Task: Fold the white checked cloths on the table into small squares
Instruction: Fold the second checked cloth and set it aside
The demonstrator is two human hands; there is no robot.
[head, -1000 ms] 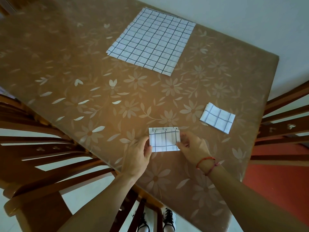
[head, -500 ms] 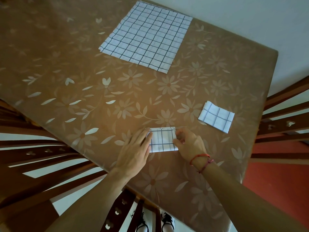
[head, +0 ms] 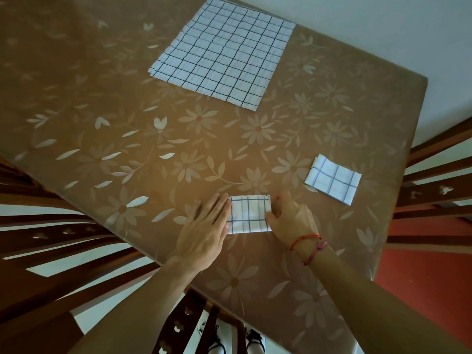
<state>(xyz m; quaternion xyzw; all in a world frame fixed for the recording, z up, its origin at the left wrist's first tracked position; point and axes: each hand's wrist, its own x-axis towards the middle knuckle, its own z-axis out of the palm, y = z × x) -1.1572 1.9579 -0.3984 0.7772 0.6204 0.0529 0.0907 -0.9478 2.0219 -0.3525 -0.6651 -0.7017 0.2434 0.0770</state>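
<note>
A small folded white checked cloth [head: 249, 213] lies flat near the table's front edge. My left hand [head: 207, 226] lies flat with straight fingers against the cloth's left edge. My right hand [head: 291, 218] touches its right edge, fingers bent, thumb at the cloth's lower right side. A second folded checked square [head: 333, 178] lies to the right. A large unfolded checked cloth [head: 224, 51] is spread at the far side of the table.
The table [head: 127, 123] has a brown floral cover. Wooden chair backs stand at the left [head: 51, 238], at the front [head: 194, 328] and at the right [head: 434, 175]. A white wall runs behind the table's far right edge.
The small cloth has been laid flat on the table. My left hand went from gripping its left edge to lying flat beside it. The view shifted slightly.
</note>
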